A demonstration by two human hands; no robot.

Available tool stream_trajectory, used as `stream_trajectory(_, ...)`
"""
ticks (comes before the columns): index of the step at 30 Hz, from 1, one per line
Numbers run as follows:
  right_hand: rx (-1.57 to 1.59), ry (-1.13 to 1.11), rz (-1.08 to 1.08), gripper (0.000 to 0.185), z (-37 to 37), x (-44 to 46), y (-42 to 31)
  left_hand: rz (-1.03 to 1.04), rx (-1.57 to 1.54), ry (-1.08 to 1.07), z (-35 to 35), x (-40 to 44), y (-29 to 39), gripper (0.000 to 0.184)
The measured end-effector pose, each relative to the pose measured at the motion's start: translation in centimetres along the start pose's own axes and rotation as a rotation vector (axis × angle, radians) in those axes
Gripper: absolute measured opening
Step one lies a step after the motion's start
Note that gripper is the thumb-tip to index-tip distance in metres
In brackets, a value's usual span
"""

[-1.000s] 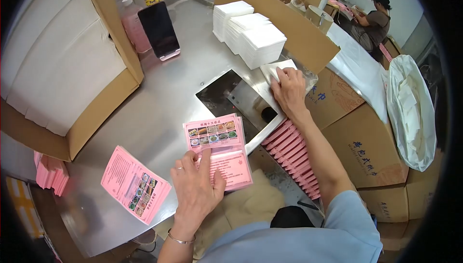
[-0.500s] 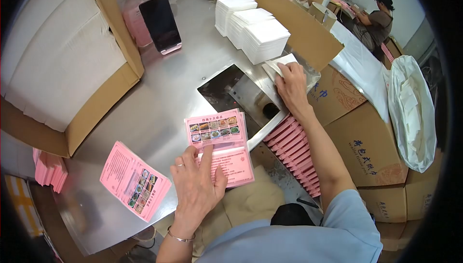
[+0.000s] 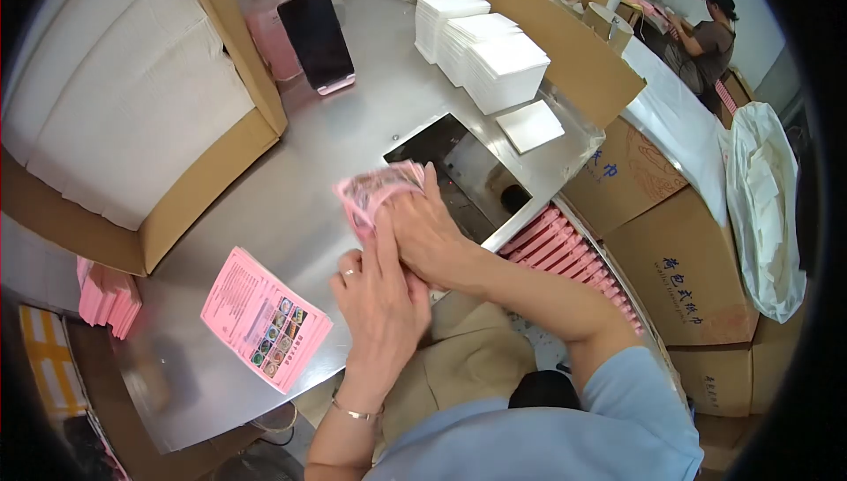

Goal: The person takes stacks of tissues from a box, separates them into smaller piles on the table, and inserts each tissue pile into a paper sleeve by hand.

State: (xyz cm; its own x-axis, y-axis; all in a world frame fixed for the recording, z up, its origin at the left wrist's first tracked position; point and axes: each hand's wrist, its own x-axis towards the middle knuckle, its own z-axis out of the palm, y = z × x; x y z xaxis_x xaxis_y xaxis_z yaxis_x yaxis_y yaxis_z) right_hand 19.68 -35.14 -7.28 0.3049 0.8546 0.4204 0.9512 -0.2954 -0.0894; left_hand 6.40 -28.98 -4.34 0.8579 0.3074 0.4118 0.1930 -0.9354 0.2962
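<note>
"Hands?"
"Left hand (image 3: pixel 384 296) holding one pink printed plastic packet (image 3: pixel 372 188), left of dark rectangular opening (image 3: pixel 445 147); right hand (image 3: pixel 425 232) on it, grip blurred."
"Progress?"
"Apparently done: ribbed pink row (image 3: pixel 565 260), opening's near right. Remaining: white square tissue stack (image 3: pixel 507 62), beyond it."

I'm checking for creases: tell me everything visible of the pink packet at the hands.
The pink packet is blurred, looking like thin, shiny film with printed pictures across its upper part. It bulges, rumpled, over the metal table. The right hand seems partly tucked into it; the left hand seems to touch its lower side.
</note>
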Motion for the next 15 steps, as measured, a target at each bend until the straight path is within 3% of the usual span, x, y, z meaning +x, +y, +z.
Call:
stream_trajectory(3, 0.035, -0.031, 0.114, 0.025, 1.2, 0.9, 2.5, -0.031, 0.01, 0.004, -0.6, 0.1, -0.7, 0.073)
stream_trajectory(6, 0.333, -0.067, 0.409, 0.022, 1.1, -1.1, 8.8, -0.01, 0.057, -0.038, -0.7, -1.4, -1.1, 0.074)
stream_trajectory(10, 0.035, -0.394, 0.385, 0.018, -3.3, -1.8, 7.3, -0.03, 0.058, 0.018, -1.1, -0.9, -0.8, 0.071)
stream_trajectory(11, -0.011, -0.248, 0.381, 0.015, -3.3, -3.0, 7.5, -0.032, 0.046, 0.024, -1.6, -1.1, -1.0, 0.071)
stream_trajectory(12, 0.038, 0.05, 0.419, 0.014, -4.6, -3.5, 7.5, -0.028, 0.068, -0.008, -2.3, -1.9, -1.3, 0.072)
stream_trajectory(14, -0.282, 0.422, 0.332, 0.015, -6.1, -3.4, 10.2, -0.031, 0.084, -0.043, -3.1, -2.4, -1.0, 0.074)
stream_trajectory(15, -0.279, 0.224, 0.481, 0.018, -5.2, -5.0, 12.1, -0.054, 0.107, -0.062, -3.6, -2.4, -0.6, 0.07)
